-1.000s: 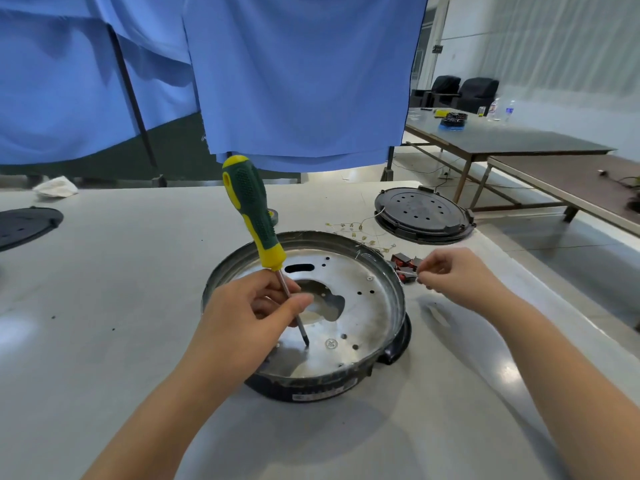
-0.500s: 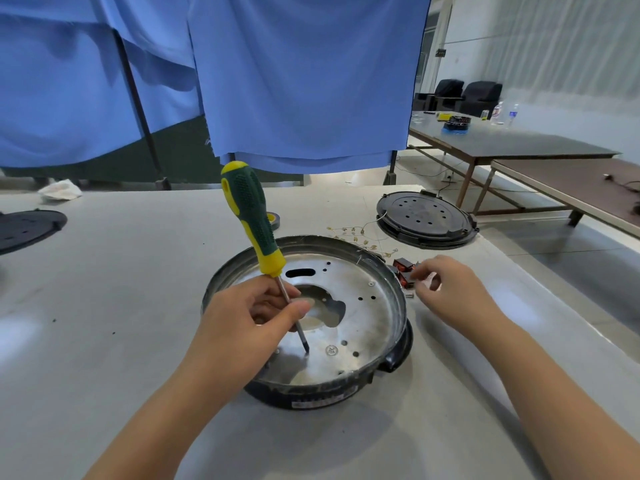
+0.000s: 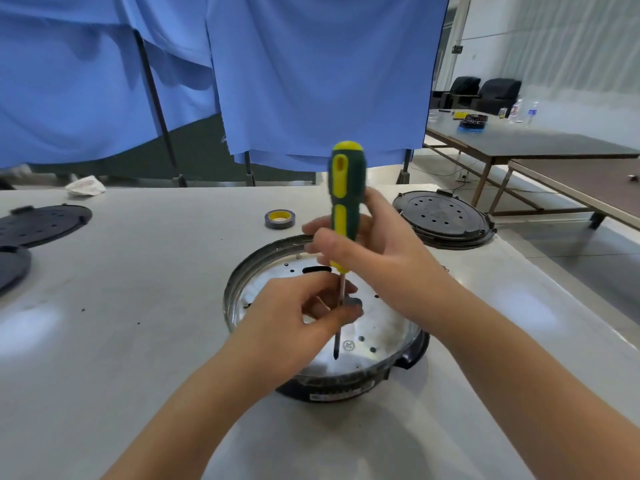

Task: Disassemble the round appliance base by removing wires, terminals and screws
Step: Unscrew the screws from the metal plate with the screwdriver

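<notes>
Now screwdriver (image 3: 346, 206) upright between both hands' fingers (image 3: 323, 244).

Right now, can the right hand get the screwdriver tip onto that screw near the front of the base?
Probably yes. The right hand grips the screwdriver, its tip just beside the uncovered screw in the round base.

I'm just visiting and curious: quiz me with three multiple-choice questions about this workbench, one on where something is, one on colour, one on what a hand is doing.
1. Where is the tape roll?
A. behind the round base
B. inside it
C. on the floor

2. The screwdriver handle is:
A. red
B. green and yellow
C. all black

3. The right hand is:
A. flat on the table
B. gripping the handle
C. holding a bottle

Answers: 1 A, it lies on the table beyond the rim. 2 B, both colours show. 3 B, fingers wrap it while the left hand steadies the shaft.
</notes>
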The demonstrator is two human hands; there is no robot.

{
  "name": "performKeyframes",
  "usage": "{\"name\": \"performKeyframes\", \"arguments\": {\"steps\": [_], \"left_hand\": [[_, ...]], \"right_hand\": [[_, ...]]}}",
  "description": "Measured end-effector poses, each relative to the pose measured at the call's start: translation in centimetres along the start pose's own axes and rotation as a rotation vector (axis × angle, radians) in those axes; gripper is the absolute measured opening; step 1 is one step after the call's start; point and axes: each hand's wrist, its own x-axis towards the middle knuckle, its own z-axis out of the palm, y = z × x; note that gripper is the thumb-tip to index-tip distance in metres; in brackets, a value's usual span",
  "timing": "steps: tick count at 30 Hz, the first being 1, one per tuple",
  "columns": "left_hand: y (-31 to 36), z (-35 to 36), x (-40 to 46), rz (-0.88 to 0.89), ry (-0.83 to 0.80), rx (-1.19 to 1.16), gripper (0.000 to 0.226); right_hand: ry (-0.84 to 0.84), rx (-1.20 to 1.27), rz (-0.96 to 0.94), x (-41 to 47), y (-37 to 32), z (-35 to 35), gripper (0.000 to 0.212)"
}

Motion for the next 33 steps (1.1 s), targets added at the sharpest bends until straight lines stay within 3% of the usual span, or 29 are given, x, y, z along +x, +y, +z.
{"name": "performKeyframes", "arguments": {"steps": [3,7,11,15,20,27,33], "left_hand": [[0.3,0.2,-0.1,0.029,-0.04,0.051,0.013],[0.7,-0.4,-0.3,0.044,-0.098,0.107,0.023],[1.0,-1.0,-1.4,0.017,-0.206,0.351,0.047],[0.8,-0.2,-2.7,0.109,-0.313,0.66,0.047],[0.2,1.6,-3.5,0.253,-0.268,0.947,0.047],[-0.5,0.7,-2.5,0.122,-0.316,0.805,0.045],[-0.1,-0.4,-1.3,0.153,-0.218,0.791,0.054]], "right_hand": [[0.051,0.205,0.009,0.3,-0.5,-0.2,0.025],[0.126,0.337,-0.005,-0.1,-1.1,-0.9,0.027],[0.308,0.507,-0.037,0.2,-2.2,-3.0,0.013],[0.351,0.571,0.092,0.2,-1.8,-5.5,0.005],[0.223,0.436,0.299,-1.1,0.8,-6.7,0.01],[-0.109,0.153,0.332,-3.1,1.7,-7.1,0.015],[-0.263,-0.103,0.337,-4.0,2.5,-6.8,0.015]]}}
